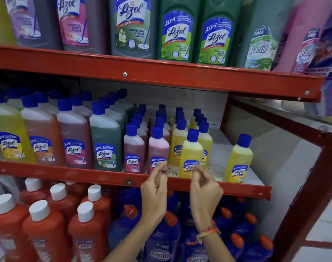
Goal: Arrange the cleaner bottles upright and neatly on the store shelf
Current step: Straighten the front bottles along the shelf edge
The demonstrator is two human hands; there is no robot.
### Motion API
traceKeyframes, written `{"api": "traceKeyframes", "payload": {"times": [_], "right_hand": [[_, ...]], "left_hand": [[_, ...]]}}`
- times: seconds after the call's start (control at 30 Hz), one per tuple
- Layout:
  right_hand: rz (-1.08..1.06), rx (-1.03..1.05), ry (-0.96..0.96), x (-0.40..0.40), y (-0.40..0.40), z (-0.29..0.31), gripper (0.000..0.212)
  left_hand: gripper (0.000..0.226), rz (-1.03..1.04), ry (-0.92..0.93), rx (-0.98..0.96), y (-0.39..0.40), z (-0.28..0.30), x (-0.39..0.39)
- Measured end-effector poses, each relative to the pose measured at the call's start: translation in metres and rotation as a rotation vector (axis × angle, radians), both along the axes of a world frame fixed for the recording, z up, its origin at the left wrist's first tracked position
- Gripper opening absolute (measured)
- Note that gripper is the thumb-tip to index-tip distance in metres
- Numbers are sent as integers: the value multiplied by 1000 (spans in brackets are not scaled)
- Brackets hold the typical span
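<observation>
Head view: hands [180, 188] empty at shelf edge [104, 176].

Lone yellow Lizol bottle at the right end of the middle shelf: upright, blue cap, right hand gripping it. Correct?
Not quite. The head view shows the lone yellow Lizol bottle upright with a blue cap, but the right hand is not gripping it; it hovers empty at the shelf edge, apart from that bottle.
</observation>
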State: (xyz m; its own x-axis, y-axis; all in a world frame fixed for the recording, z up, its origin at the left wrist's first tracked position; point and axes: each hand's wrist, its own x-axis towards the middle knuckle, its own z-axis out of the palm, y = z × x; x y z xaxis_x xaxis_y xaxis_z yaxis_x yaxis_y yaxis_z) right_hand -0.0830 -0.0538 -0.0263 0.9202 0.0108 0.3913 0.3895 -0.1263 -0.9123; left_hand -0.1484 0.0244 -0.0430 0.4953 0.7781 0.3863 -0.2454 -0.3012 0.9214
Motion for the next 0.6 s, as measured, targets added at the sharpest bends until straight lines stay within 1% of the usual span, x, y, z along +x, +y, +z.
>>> {"api": "traceKeyframes", "payload": {"times": [0.1, 0.17, 0.27, 0.3, 0.37, 0.5, 0.6], "right_hand": [[32, -4, 57, 14, -7, 1, 36], [131, -56, 110, 19, -11, 2, 43], [234, -97, 136, 22, -11, 5, 44], [244, -101, 131, 22, -10, 6, 44], [257, -88, 141, 23, -9, 7, 44], [268, -90, 142, 25, -3, 6, 43], [271, -105, 161, 23, 2, 6, 45]], "left_hand": [[46, -151, 80, -113, -6, 6, 19], [33, -199, 99, -176, -6, 7, 30], [45, -229, 105, -222, -6, 8, 38], [44, -242, 108, -238, -6, 9, 38], [39, -267, 119, -239, -6, 9, 36], [47, -273, 120, -189, 0, 7, 31], [47, -242, 108, -178, 6, 6, 31]]}}
